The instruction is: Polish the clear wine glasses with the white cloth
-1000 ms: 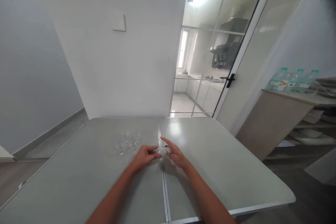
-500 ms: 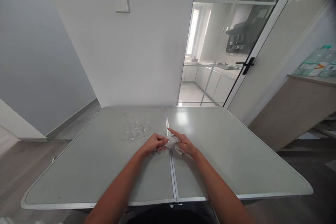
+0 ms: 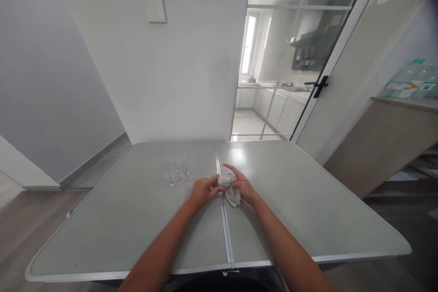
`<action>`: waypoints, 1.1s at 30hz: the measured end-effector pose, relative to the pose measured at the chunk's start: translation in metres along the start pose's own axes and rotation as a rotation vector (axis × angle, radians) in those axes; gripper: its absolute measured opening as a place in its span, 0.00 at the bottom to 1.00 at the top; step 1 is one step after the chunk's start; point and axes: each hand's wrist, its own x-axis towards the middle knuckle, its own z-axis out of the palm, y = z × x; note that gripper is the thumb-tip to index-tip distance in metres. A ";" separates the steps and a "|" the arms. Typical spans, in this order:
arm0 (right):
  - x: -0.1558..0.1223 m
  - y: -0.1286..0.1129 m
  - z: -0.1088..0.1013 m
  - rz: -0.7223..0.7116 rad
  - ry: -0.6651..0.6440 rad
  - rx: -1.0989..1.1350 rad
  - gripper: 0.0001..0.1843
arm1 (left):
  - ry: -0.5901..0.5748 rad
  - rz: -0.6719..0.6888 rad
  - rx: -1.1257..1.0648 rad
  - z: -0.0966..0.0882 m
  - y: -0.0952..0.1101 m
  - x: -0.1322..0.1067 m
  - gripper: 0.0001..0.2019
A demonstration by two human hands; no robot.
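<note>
The fingers of the left hand grip one end of a glass, thumb on the near side. The glass lies just to their right, tipped sideways, its long axis running roughly from hand to hand. At its other end, the right hand grasps a cloth, index finger stuck out forward; neither hand is clearly nearer. Left of and beyond the left fingers, clear glassware sits on the desk.

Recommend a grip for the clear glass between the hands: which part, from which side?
Likely the outer wall at its left end, from the left, where the left hand is: the glass lies roughly sideways, and the cloth and right hand crowd its right end.
</note>
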 end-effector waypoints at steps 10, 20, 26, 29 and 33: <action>0.000 0.009 0.001 -0.211 -0.073 -0.100 0.44 | -0.208 -0.252 -0.529 -0.015 0.011 -0.001 0.30; 0.005 0.011 0.002 -0.001 0.032 0.103 0.51 | 0.059 0.104 0.136 -0.001 -0.005 -0.001 0.24; -0.002 0.011 -0.001 -0.268 -0.162 -0.266 0.46 | -0.367 -0.404 -0.688 -0.019 0.005 0.001 0.30; -0.003 0.009 -0.001 -0.292 -0.147 -0.277 0.43 | -0.471 -0.530 -0.871 -0.023 0.004 0.003 0.33; -0.002 0.004 0.001 -0.158 -0.088 -0.087 0.46 | -0.216 -0.264 -0.452 -0.018 0.004 0.002 0.30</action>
